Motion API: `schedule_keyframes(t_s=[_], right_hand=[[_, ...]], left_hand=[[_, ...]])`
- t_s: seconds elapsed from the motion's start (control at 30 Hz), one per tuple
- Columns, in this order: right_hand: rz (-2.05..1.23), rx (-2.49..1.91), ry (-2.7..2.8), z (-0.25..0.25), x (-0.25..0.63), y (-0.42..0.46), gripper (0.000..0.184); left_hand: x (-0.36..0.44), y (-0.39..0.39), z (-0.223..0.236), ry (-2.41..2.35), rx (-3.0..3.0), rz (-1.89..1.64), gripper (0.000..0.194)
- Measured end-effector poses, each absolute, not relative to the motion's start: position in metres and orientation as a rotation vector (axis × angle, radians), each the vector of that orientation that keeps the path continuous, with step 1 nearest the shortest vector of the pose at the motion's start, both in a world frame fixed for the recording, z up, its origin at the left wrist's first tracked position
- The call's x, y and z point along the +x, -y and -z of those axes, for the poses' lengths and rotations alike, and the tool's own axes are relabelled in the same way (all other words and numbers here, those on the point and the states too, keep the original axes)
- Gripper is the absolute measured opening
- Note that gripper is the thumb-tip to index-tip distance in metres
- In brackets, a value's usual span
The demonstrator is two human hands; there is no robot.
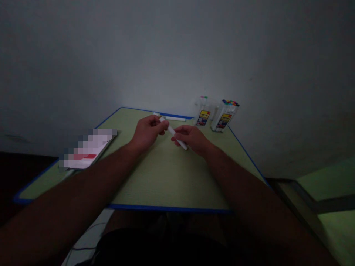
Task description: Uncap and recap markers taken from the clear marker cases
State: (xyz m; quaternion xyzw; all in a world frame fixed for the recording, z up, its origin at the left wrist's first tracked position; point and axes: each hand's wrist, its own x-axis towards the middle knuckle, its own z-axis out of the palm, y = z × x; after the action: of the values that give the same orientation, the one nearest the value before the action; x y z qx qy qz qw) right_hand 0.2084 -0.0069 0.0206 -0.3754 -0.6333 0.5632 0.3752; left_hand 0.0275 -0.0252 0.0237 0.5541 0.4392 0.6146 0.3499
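Observation:
Between my two hands, a white marker [171,130] is held at a slant above the table, its brownish-tipped end up and to the left. My left hand [146,131] pinches it near that upper end. Lower down the barrel, my right hand [192,138] grips it with thumb and fingers, and the white lower end sticks out below the thumb. Behind the hands, another white marker [175,119] lies near the table's far edge. A further pale piece [156,113] shows just past my left fingers; what it is I cannot tell.
Two clear marker cases stand at the back right: one case [203,117] with a couple of markers showing, the other case [223,120] packed with several coloured ones. A flat booklet or tablet [95,149], partly blurred, lies on the left. The green table [172,184] has blue edging and meets a wall.

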Motion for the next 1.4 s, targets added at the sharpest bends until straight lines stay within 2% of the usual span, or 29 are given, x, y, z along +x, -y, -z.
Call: schedule_keyframes(t_s=[0.1, 0.27, 0.5, 0.8, 1.1, 1.4], right_hand=[[-1.448, -0.998, 1.633, -0.022, 0.208, 0.008, 0.011], [-1.483, -1.041, 1.661, -0.026, 0.206, 0.012, 0.005], [-1.611, -0.987, 1.637, -0.029, 0.205, 0.012, 0.015], [-1.678, -0.959, 1.653, -0.032, 0.203, 0.015, 0.018], [-1.651, -0.967, 1.696, -0.031, 0.201, 0.014, 0.019], [-1.508, -1.030, 1.679, -0.021, 0.201, 0.008, 0.015]], left_hand=[[0.026, 0.021, -0.020, -1.110, 1.313, -1.549, 0.029], [0.022, 0.018, -0.018, -1.065, 1.210, -1.487, 0.028], [0.022, 0.020, -0.021, -1.028, 1.135, -1.396, 0.021], [0.020, 0.020, -0.021, -1.000, 1.101, -1.281, 0.019], [0.016, 0.019, -0.019, -1.015, 1.146, -1.297, 0.016], [0.022, 0.025, -0.022, -1.083, 1.476, -1.526, 0.017]])
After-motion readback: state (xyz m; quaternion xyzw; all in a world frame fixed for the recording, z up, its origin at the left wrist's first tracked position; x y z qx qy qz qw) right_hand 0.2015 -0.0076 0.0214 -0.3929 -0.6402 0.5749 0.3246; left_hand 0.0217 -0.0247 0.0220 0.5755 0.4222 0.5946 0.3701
